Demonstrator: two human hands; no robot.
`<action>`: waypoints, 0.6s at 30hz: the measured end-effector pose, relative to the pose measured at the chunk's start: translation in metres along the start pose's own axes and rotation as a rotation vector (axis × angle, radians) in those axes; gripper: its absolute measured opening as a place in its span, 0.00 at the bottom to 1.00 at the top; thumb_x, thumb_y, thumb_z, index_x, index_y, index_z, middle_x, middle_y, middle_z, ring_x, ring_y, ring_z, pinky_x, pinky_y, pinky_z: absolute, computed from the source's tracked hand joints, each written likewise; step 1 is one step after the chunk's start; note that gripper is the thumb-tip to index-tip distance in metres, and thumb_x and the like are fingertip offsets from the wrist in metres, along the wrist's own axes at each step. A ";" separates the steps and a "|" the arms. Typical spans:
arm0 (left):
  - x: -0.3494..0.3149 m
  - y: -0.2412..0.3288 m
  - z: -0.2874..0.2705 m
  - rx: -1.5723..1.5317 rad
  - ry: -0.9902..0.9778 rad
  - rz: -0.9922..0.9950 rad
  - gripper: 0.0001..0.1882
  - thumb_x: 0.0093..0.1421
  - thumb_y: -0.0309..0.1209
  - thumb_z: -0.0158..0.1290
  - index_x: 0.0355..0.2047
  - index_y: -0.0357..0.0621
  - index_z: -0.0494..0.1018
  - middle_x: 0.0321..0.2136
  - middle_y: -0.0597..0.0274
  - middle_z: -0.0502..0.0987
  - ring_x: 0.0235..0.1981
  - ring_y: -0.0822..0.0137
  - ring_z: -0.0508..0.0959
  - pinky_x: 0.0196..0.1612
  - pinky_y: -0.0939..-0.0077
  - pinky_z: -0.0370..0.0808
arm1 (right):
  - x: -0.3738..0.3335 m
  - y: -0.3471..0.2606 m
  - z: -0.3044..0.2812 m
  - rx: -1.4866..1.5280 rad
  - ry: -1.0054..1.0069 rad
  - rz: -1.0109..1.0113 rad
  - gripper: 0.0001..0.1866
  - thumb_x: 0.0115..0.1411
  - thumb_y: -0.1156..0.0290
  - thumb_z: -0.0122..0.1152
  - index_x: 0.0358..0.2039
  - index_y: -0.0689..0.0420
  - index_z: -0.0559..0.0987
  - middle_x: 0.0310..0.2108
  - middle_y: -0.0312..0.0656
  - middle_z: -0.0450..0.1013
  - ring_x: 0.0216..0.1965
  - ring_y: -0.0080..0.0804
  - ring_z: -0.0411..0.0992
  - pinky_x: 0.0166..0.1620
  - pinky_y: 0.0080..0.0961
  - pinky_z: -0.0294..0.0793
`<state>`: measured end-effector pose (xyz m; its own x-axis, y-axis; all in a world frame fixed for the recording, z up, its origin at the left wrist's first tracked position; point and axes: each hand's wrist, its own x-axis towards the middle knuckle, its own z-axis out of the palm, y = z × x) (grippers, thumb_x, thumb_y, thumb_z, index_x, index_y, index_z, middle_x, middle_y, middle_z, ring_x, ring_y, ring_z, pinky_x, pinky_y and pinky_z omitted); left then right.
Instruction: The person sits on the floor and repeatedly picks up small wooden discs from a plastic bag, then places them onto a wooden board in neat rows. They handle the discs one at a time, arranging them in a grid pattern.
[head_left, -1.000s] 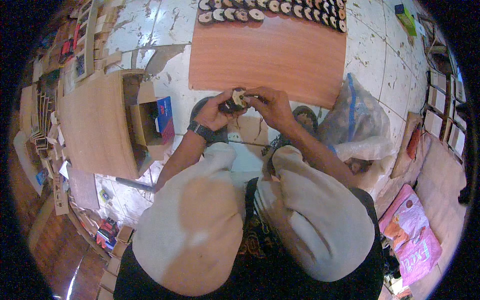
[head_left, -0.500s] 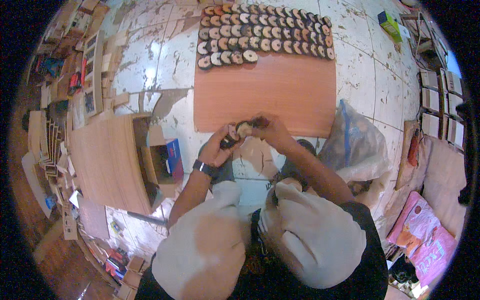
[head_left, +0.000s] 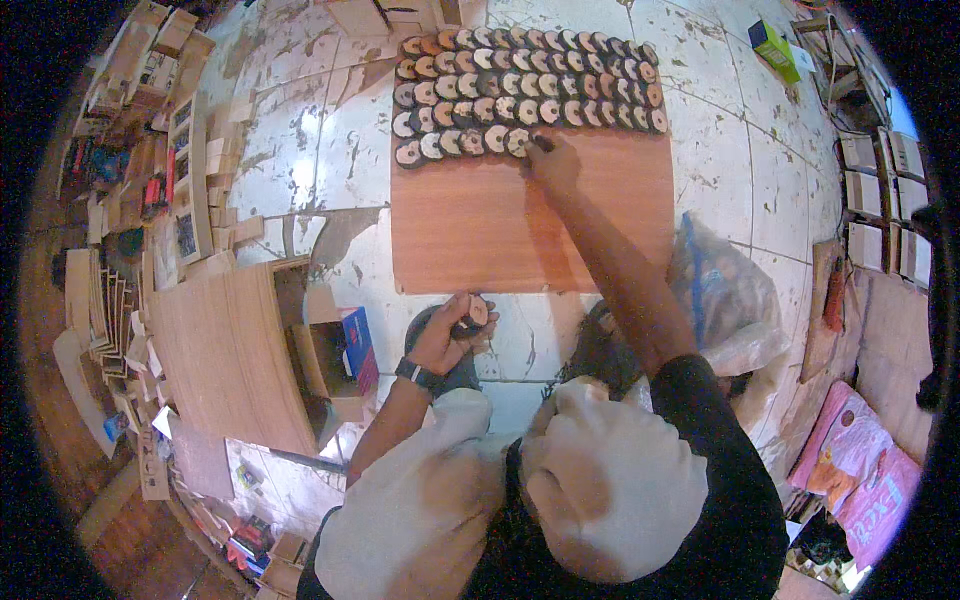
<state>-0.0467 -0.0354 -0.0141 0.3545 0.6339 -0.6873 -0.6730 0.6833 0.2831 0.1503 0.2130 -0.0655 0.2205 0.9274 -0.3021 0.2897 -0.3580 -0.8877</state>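
Rows of round discs with pale faces, dark rims and a small centre hole lie overlapping on a reddish-brown board [head_left: 460, 235]. My right hand [head_left: 556, 168] reaches over the board, fingers pinched at the right end of the nearest, shorter row. They are at the edge of the last pale disc [head_left: 517, 143]; a dark rim shows at the fingertips. Near the board's front edge, my left hand [head_left: 440, 338] is curled around a disc [head_left: 477, 311], its pale face up. Whether more discs are stacked beneath it in the palm is hidden.
A clear plastic sack [head_left: 725, 295] stands right of the board. To the left are a wooden cabinet panel [head_left: 225, 350] and an open carton with a blue side [head_left: 355, 350]. A green box [head_left: 775, 50] lies at the far right, a pink bag [head_left: 855, 470] at the near right.
My hands were together in front of the board; the right one has moved forward to the nearest row, where one more disc lies. My left hand stays back, holding a disc. The view has shifted slightly.
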 end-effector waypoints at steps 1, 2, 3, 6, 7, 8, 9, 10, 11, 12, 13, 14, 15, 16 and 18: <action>0.001 0.000 0.000 0.010 -0.033 0.007 0.20 0.62 0.41 0.51 0.49 0.41 0.66 0.42 0.53 0.74 0.43 0.58 0.76 0.47 0.63 0.75 | -0.003 -0.002 0.001 -0.079 0.064 -0.046 0.15 0.54 0.67 0.63 0.40 0.61 0.77 0.33 0.47 0.76 0.34 0.36 0.76 0.32 0.30 0.75; 0.001 0.000 -0.001 0.006 -0.050 0.006 0.20 0.62 0.41 0.51 0.49 0.41 0.66 0.42 0.53 0.74 0.43 0.58 0.76 0.47 0.63 0.75 | -0.005 -0.004 0.002 -0.160 0.127 -0.092 0.16 0.53 0.66 0.63 0.41 0.60 0.77 0.35 0.48 0.77 0.36 0.39 0.76 0.36 0.32 0.75; 0.001 0.000 -0.001 0.000 -0.064 0.003 0.21 0.61 0.41 0.51 0.49 0.41 0.66 0.42 0.53 0.74 0.43 0.58 0.76 0.47 0.63 0.74 | -0.008 -0.006 0.001 -0.247 0.183 -0.108 0.17 0.53 0.65 0.63 0.42 0.58 0.78 0.36 0.50 0.77 0.37 0.42 0.76 0.40 0.34 0.75; 0.002 -0.004 -0.003 0.101 0.045 0.036 0.23 0.64 0.44 0.47 0.52 0.39 0.64 0.46 0.52 0.72 0.47 0.55 0.73 0.48 0.55 0.74 | -0.019 -0.010 -0.004 -0.149 0.214 -0.173 0.16 0.54 0.65 0.62 0.41 0.59 0.76 0.36 0.50 0.77 0.38 0.44 0.76 0.43 0.37 0.74; 0.002 -0.004 -0.004 -0.058 0.027 0.013 0.22 0.65 0.42 0.44 0.52 0.38 0.64 0.47 0.52 0.71 0.48 0.55 0.73 0.50 0.57 0.73 | -0.024 -0.009 -0.013 -0.206 0.131 -0.148 0.16 0.55 0.65 0.61 0.40 0.60 0.76 0.36 0.50 0.77 0.37 0.44 0.76 0.43 0.37 0.74; 0.002 -0.005 -0.004 0.163 0.002 0.122 0.21 0.65 0.40 0.45 0.51 0.37 0.65 0.47 0.52 0.72 0.49 0.55 0.73 0.51 0.58 0.73 | -0.037 -0.004 -0.021 -0.089 0.062 -0.162 0.16 0.55 0.65 0.61 0.40 0.61 0.76 0.36 0.50 0.77 0.37 0.44 0.76 0.43 0.37 0.74; 0.003 -0.004 -0.005 0.221 -0.020 0.179 0.19 0.65 0.39 0.45 0.50 0.37 0.66 0.47 0.51 0.72 0.49 0.55 0.73 0.52 0.59 0.73 | -0.052 0.001 -0.029 0.026 0.006 -0.151 0.16 0.55 0.65 0.61 0.40 0.61 0.76 0.36 0.50 0.77 0.36 0.44 0.76 0.43 0.37 0.74; 0.003 -0.004 -0.006 -0.168 0.001 0.054 0.17 0.65 0.37 0.46 0.48 0.38 0.68 0.45 0.53 0.73 0.48 0.56 0.73 0.51 0.62 0.74 | -0.065 0.005 -0.035 0.166 -0.062 -0.189 0.16 0.55 0.64 0.61 0.40 0.61 0.76 0.36 0.49 0.77 0.36 0.43 0.76 0.43 0.37 0.74; 0.004 -0.003 -0.006 -0.189 0.006 0.055 0.18 0.65 0.37 0.46 0.48 0.36 0.68 0.45 0.52 0.73 0.48 0.56 0.73 0.52 0.61 0.74 | -0.080 0.011 -0.038 -0.049 0.004 -0.230 0.16 0.53 0.65 0.62 0.39 0.61 0.76 0.33 0.49 0.76 0.34 0.44 0.75 0.41 0.37 0.74; 0.003 -0.003 -0.007 -0.218 -0.034 0.073 0.18 0.65 0.37 0.45 0.48 0.35 0.67 0.46 0.51 0.73 0.48 0.56 0.73 0.52 0.61 0.74 | -0.097 0.017 -0.047 -0.200 -0.159 -0.366 0.16 0.53 0.65 0.62 0.40 0.60 0.76 0.33 0.48 0.76 0.35 0.44 0.75 0.41 0.38 0.74; 0.004 -0.002 -0.007 -0.284 -0.008 0.063 0.18 0.65 0.35 0.44 0.48 0.33 0.67 0.47 0.50 0.73 0.49 0.55 0.73 0.53 0.59 0.73 | -0.122 0.025 -0.058 -0.339 -0.321 -0.477 0.16 0.53 0.66 0.62 0.40 0.60 0.76 0.33 0.48 0.76 0.35 0.45 0.75 0.41 0.39 0.73; 0.004 -0.001 -0.007 -0.311 -0.015 0.076 0.18 0.64 0.35 0.45 0.48 0.33 0.67 0.47 0.49 0.73 0.49 0.55 0.73 0.53 0.58 0.73 | -0.145 0.032 -0.069 -0.466 -0.475 -0.618 0.16 0.52 0.66 0.62 0.40 0.60 0.76 0.32 0.48 0.76 0.36 0.45 0.74 0.41 0.40 0.73; 0.005 -0.001 -0.006 -0.340 -0.021 0.090 0.18 0.64 0.34 0.45 0.48 0.32 0.67 0.46 0.49 0.73 0.49 0.55 0.73 0.53 0.57 0.73 | -0.165 0.039 -0.073 -0.573 -0.710 -0.594 0.15 0.53 0.67 0.60 0.41 0.58 0.77 0.35 0.46 0.75 0.38 0.43 0.74 0.42 0.38 0.73; 0.005 -0.001 -0.006 -0.368 -0.055 0.121 0.18 0.63 0.34 0.45 0.48 0.32 0.67 0.46 0.49 0.72 0.49 0.55 0.73 0.53 0.57 0.73 | -0.184 0.045 -0.076 -0.734 -0.953 -0.537 0.14 0.54 0.67 0.58 0.41 0.56 0.77 0.37 0.45 0.74 0.39 0.42 0.73 0.44 0.36 0.73; 0.007 -0.001 -0.006 -0.344 -0.021 0.093 0.19 0.63 0.34 0.45 0.49 0.32 0.67 0.46 0.48 0.72 0.50 0.54 0.73 0.53 0.54 0.73 | -0.219 0.056 -0.085 -0.732 -1.155 -0.658 0.15 0.53 0.67 0.56 0.42 0.54 0.76 0.39 0.45 0.71 0.39 0.44 0.73 0.43 0.37 0.74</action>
<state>-0.0471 -0.0339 -0.0235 0.2928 0.6975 -0.6541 -0.8808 0.4629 0.0993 0.1976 -0.0191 -0.0193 -0.8569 0.3875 -0.3400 0.5039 0.4905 -0.7110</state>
